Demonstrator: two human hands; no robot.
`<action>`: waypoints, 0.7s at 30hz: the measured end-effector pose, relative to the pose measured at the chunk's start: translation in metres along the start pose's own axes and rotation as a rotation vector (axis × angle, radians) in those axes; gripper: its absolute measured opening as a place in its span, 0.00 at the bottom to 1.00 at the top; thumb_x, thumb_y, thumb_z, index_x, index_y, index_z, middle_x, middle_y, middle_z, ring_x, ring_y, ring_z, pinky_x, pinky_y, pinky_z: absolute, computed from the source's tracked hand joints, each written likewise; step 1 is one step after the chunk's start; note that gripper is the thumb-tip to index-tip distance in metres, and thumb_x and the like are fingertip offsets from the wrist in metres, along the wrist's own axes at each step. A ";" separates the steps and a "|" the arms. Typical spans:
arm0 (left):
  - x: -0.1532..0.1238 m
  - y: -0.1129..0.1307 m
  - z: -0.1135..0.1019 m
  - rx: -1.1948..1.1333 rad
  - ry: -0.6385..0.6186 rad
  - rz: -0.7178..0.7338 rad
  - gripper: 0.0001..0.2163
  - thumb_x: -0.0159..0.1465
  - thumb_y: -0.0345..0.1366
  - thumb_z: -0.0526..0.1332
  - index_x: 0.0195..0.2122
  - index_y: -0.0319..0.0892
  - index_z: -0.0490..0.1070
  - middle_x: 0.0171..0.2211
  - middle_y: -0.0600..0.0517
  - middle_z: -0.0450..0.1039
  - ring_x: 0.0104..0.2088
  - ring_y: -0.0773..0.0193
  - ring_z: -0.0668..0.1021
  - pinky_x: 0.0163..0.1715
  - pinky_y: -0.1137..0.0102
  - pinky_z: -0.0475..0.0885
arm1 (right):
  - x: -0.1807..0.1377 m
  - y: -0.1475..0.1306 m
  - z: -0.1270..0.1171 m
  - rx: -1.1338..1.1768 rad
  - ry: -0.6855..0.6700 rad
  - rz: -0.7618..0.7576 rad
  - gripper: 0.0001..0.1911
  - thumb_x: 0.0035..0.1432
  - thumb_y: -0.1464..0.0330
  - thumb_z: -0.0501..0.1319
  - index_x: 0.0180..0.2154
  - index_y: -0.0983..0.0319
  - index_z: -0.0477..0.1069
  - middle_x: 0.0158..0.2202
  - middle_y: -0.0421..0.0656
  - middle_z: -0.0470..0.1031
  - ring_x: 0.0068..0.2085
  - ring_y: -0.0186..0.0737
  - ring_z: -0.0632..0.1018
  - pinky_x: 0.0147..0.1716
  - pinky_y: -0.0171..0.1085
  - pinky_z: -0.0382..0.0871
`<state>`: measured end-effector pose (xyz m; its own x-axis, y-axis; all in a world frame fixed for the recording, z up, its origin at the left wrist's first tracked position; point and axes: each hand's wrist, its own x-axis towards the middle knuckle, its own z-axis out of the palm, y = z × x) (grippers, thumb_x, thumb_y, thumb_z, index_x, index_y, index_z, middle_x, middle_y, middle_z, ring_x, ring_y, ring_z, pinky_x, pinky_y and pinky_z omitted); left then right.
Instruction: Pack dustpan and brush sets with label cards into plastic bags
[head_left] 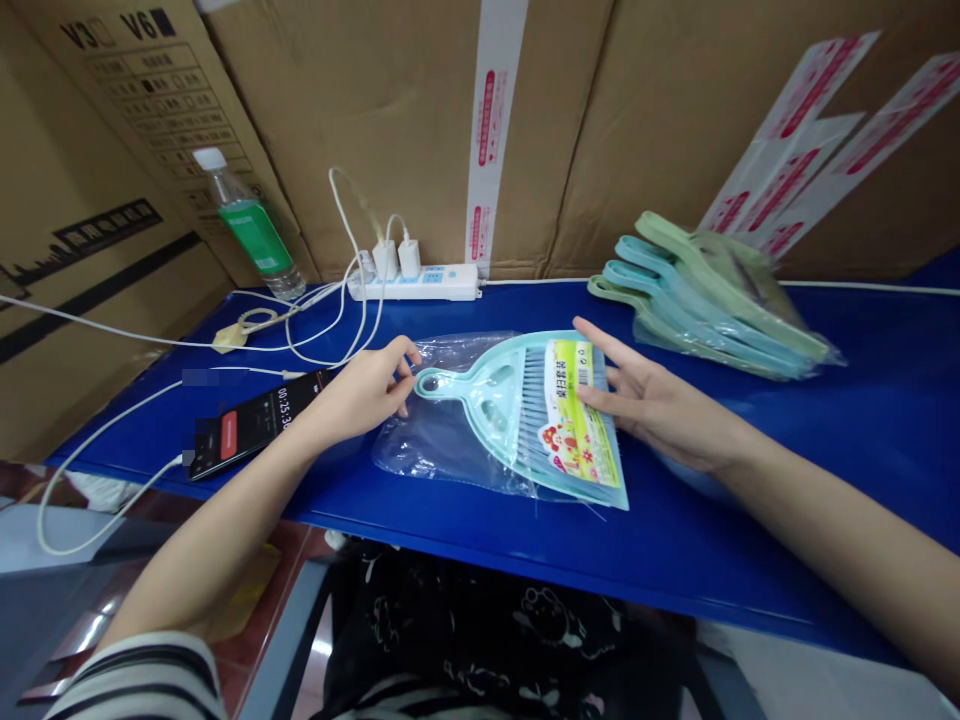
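Note:
A light blue dustpan (487,372) lies flat with its handle to the left. A matching brush (531,400) sits in it, under a printed card label (574,400). A clear plastic bag (427,445) surrounds the handle side, while the wide end appears to be outside it. Beside the handle tip, my left hand (379,385) has curled fingers that seem to pinch the bag; the exact contact is partly hidden. My right hand (656,405) grips the wide end at the right, one finger on the label, another stretched along the upper corner.
Several bagged green and blue dustpans (712,290) are stacked at the back right. A phone (255,425) with a cable lies left. Behind are a power strip (450,282), white cables and a bottle (259,235). Cardboard (405,110) walls the back of the blue table (495,540).

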<state>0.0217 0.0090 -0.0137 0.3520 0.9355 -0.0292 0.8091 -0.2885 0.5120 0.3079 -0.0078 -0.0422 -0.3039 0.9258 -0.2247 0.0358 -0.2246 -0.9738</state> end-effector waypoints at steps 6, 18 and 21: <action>0.003 0.001 -0.003 0.120 -0.006 -0.072 0.06 0.61 0.31 0.50 0.40 0.41 0.60 0.20 0.58 0.71 0.20 0.68 0.76 0.26 0.73 0.66 | 0.003 0.005 0.000 -0.065 -0.012 -0.034 0.54 0.54 0.63 0.64 0.70 0.55 0.29 0.56 0.48 0.73 0.51 0.48 0.77 0.52 0.47 0.72; 0.006 -0.008 -0.013 0.075 -0.222 -0.059 0.13 0.63 0.36 0.49 0.21 0.42 0.63 0.19 0.56 0.73 0.19 0.71 0.75 0.26 0.75 0.67 | 0.005 0.010 -0.001 -0.187 -0.024 -0.057 0.44 0.58 0.61 0.60 0.69 0.56 0.41 0.57 0.50 0.71 0.56 0.51 0.73 0.52 0.48 0.73; 0.007 -0.009 -0.013 0.021 -0.233 -0.071 0.13 0.63 0.37 0.50 0.22 0.42 0.63 0.20 0.55 0.74 0.19 0.71 0.75 0.26 0.75 0.68 | 0.004 0.009 0.001 -0.189 0.007 -0.049 0.42 0.58 0.62 0.59 0.69 0.57 0.44 0.58 0.50 0.70 0.57 0.50 0.72 0.54 0.47 0.71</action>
<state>0.0104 0.0208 -0.0077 0.3907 0.8821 -0.2632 0.8445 -0.2298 0.4837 0.3056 -0.0060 -0.0515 -0.3036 0.9364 -0.1762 0.1990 -0.1186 -0.9728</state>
